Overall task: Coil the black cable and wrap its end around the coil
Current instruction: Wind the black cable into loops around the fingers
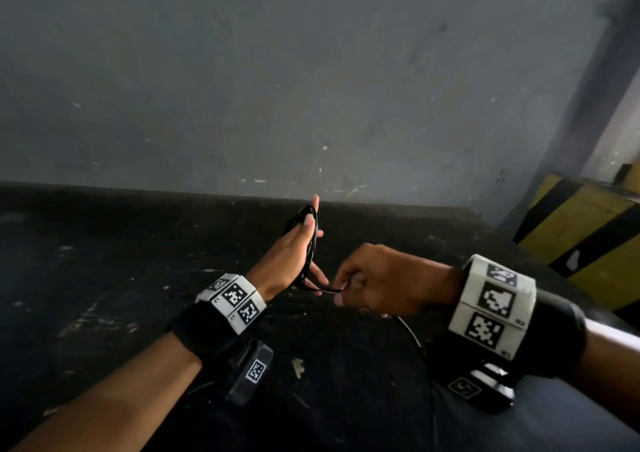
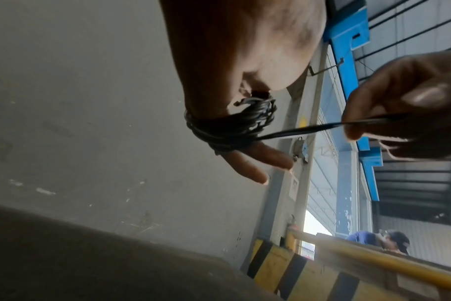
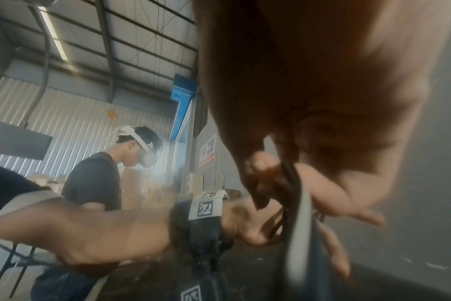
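The black cable coil [image 1: 310, 244] is wound in several turns around my left hand [image 1: 294, 247], which is raised with its fingers straight and spread. My thumb lies on the coil, and the cable's loose starting end [image 2: 238, 102] sticks out by the thumb's crease. One taut strand [image 2: 309, 129] runs from the coil [image 2: 229, 124] to my right hand [image 1: 377, 278], which pinches it between thumb and fingertips just right of the left hand. The rest of the cable [image 1: 412, 334] drops below the right hand toward the dark surface. The right wrist view shows the strand [image 3: 295, 195] close up, blurred.
A dark scuffed work surface [image 1: 138, 278] lies under both hands, against a grey wall [image 1: 311, 88]. A yellow and black striped barrier [image 1: 588, 237] stands at the right. One person with a headset [image 3: 95, 179] and another in blue [image 2: 361, 239] work nearby.
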A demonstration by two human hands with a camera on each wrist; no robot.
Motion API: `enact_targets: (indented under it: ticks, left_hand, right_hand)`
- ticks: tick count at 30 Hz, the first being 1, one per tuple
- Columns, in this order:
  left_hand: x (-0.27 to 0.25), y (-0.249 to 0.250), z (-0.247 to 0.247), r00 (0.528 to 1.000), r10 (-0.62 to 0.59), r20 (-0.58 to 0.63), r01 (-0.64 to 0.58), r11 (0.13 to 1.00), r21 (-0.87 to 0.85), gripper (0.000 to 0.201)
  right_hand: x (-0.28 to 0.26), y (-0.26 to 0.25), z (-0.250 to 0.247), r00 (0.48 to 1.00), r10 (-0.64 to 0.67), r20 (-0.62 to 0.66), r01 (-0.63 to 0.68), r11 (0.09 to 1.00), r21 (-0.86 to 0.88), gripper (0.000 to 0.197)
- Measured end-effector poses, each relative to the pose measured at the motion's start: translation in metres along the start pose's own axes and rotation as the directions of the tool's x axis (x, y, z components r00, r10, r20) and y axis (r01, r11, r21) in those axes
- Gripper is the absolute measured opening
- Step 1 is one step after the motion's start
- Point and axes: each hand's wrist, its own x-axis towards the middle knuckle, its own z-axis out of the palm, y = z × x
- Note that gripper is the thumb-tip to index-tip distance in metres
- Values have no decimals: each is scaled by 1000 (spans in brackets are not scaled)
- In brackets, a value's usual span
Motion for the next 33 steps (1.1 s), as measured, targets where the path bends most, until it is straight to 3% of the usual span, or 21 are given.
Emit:
enact_targets:
  ticks: [6,10,12,17,20,26,30,33]
  left_hand:
    - [-11,-9,2,997,-31,65,11,956,293,52]
    - [-17,-20,-8,992,-87,93,53,946,321,52]
    - [-22,-27,-13,975,-162,153,105,939,329,52]
    - [-45,-25,-10,898,-256,357,209,964,166,49]
    - [-56,-13,-6,869,-233,436,228,971,64,44]
    - [-65,4,-7,787,-194,585,263,964,-33,51]
    - [-65,19,-10,803,-91,590,275,933,-231,44]
    - [-55,34,-10,877,-4,480,216,896,-389,44]
  right_hand:
    - [-8,1,-12,999,3,45,5,982,-191,5]
    - [-16,9,-26,998,41,51,-32,986,-161,7]
    - [-16,15,-36,1000,1,12,2,968,-253,10]
    - [-5,36,-62,955,-118,-272,-2,914,-405,25]
    - [5,51,-61,936,-135,-326,-13,910,-414,31]
    - [26,63,-33,900,-173,-400,-6,912,-409,35]
    - [39,63,-3,882,-158,-444,29,959,-282,34]
    - [44,56,23,878,-120,-464,74,991,-115,25]
